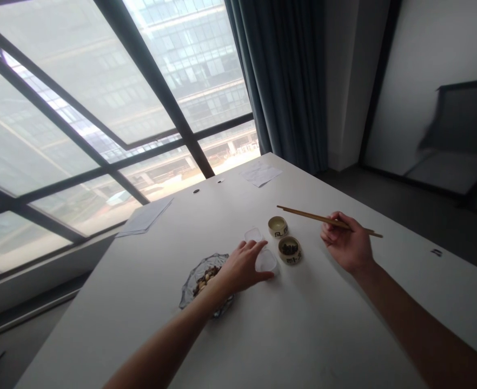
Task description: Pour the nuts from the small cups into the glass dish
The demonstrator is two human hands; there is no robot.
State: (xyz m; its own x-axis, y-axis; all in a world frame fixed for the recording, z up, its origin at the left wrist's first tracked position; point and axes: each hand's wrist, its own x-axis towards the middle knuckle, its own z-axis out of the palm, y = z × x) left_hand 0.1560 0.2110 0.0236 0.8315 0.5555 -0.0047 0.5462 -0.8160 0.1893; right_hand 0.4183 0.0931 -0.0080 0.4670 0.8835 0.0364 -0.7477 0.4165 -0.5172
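Wooden chopsticks (313, 216) lie across my right hand (348, 243), whose fingers are closed around them; their tips point left over the table. My left hand (242, 266) reaches over the table with thumb and fingers spread beside a small clear plastic container (266, 261). Whether the fingers touch its rim I cannot tell. Just behind it is a second clear plastic piece (253, 234). To the right stand two small ceramic cups with dark characters: one cup (290, 259) holds dark bits, the other cup (278, 227) shows a pale inside.
A faceted glass bowl (190, 286) with nuts or seeds sits partly under my left forearm. Paper sheets (145, 217) lie by the window and another sheet (260, 173) at the table's far end. A blue curtain (287, 81) hangs beyond the white table (303, 335).
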